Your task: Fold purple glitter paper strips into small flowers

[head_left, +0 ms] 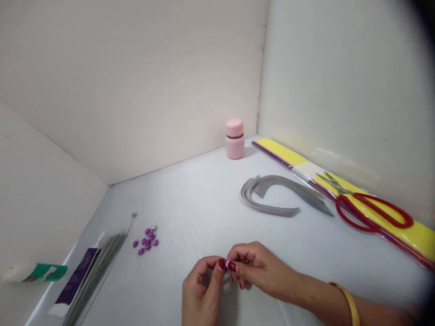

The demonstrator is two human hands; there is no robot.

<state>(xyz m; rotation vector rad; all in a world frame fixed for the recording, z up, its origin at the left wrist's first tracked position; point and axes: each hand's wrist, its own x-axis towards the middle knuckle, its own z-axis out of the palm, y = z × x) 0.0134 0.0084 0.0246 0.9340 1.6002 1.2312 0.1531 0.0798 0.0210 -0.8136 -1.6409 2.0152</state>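
Note:
Both of my hands meet low in the middle of the view, fingertips almost touching. My left hand point(204, 287) pinches a tiny folded paper piece point(226, 264), purple and whitish, between thumb and index finger. My right hand point(256, 269) pinches the same piece from the other side, its fingers curled. The fingertips cover most of it, so its exact shape is hidden. Left of the hands lies a small group of purple folded paper stars point(148, 242). Farther back on the right rest curved greyish paper strips point(272, 210).
Red-handled scissors point(353, 194) lie on a long pack of yellow and coloured paper point(282, 151) along the right wall. A pink lidded jar point(234, 140) stands in the back corner. On the left lie a purple tube point(78, 276), thin wire stems point(98, 271) and a green-and-white tube point(45, 272).

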